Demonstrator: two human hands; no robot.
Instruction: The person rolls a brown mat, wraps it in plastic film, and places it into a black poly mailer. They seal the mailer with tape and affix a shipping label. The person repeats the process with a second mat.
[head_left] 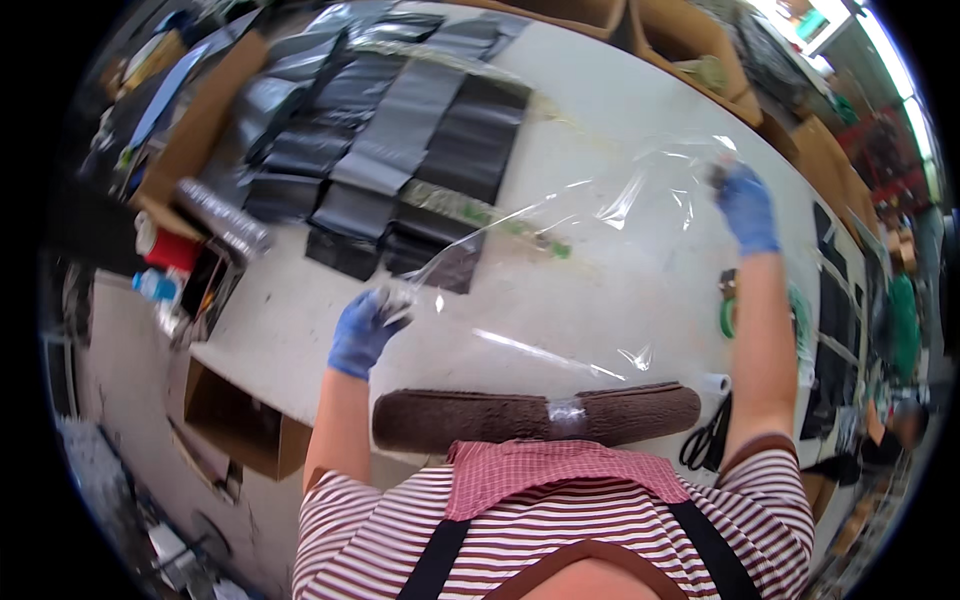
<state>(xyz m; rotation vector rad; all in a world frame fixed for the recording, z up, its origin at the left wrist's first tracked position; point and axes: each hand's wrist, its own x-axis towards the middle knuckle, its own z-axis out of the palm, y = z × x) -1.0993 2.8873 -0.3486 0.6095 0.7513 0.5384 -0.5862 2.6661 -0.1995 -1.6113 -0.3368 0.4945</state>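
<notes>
Pinching plastic film (620,207), seemingly, my left hand (360,335) and right hand (746,208) were closed; the brown roll (470,421) lay along the table's (262,342) near edge, left hand nearer.

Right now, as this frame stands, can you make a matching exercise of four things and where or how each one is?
1. Clear film
2. Brown roll
3. Black scissors
4. Dark plastic pile

A. Beyond the left hand
B. Shiny band around its middle
C. Between both hands, right hand higher in view
D. Beside the roll's right end

Pairs: 1-C, 2-B, 3-D, 4-A
</notes>
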